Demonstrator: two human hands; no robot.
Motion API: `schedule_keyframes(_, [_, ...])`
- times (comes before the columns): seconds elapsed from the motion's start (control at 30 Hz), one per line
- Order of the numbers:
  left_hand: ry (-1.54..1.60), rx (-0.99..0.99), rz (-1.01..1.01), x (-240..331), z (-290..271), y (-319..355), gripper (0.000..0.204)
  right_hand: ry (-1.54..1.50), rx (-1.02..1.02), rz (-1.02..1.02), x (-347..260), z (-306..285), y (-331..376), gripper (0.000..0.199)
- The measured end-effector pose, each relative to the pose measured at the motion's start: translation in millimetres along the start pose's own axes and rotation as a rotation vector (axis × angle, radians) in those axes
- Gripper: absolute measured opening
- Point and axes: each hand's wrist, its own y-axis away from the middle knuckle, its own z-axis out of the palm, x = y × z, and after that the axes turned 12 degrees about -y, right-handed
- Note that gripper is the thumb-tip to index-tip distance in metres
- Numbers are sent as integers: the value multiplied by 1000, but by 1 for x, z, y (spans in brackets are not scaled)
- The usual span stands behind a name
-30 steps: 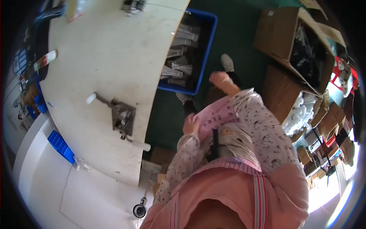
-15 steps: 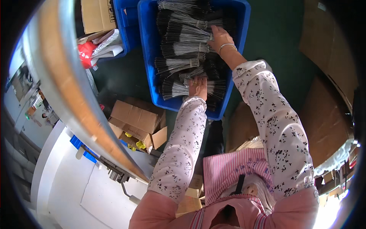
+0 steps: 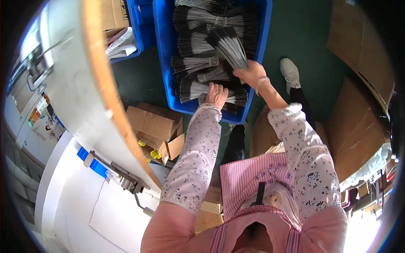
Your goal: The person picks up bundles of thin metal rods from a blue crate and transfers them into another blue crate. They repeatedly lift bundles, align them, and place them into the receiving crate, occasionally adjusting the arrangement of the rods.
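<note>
A blue plastic tub (image 3: 162, 59) holds several tied bundles of thin, stiff grey wires with black ends (image 3: 192, 43). In my right hand (image 3: 252, 73) is one such bundle (image 3: 229, 47), gripped at its grey end. Its black end slants up and left, over the other bundles. My left hand (image 3: 217, 96) lies on another bundle (image 3: 192, 90) at the tub's near end, fingers curled over its middle. Part of that bundle is hidden under the hand.
An open cardboard box with yellow things inside (image 3: 152, 122) stands left of the tub. Farther left runs a bench edge (image 3: 114, 97). A second blue bin (image 3: 145, 25) sits at the upper left. At right are my white shoe (image 3: 289, 71) and large cardboard sheets (image 3: 358, 126).
My right hand has lifted a wire bundle out of the row and drawn it nearer. My left hand stays at the tub's near end. A white shoe now shows at right.
</note>
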Motion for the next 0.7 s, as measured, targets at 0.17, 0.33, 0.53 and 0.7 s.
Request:
schedule_keyframes(0.17, [338,-316,-331,12,-46,14,29,-647,-134,28,46,-41,94,35])
schedule_keyframes(0.33, [1096,-309,-778,36,-137,49,39,-863,38,-97,44,-61,192,35])
schedule_keyframes(0.53, [2293,240,-837,68,-296,129,30,-270,606,-524,-6,-65,299,40])
schedule_keyframes(0.7, [2413,743,-632,59,-425,201,25,-496,566,-669,-80,-74,394,34])
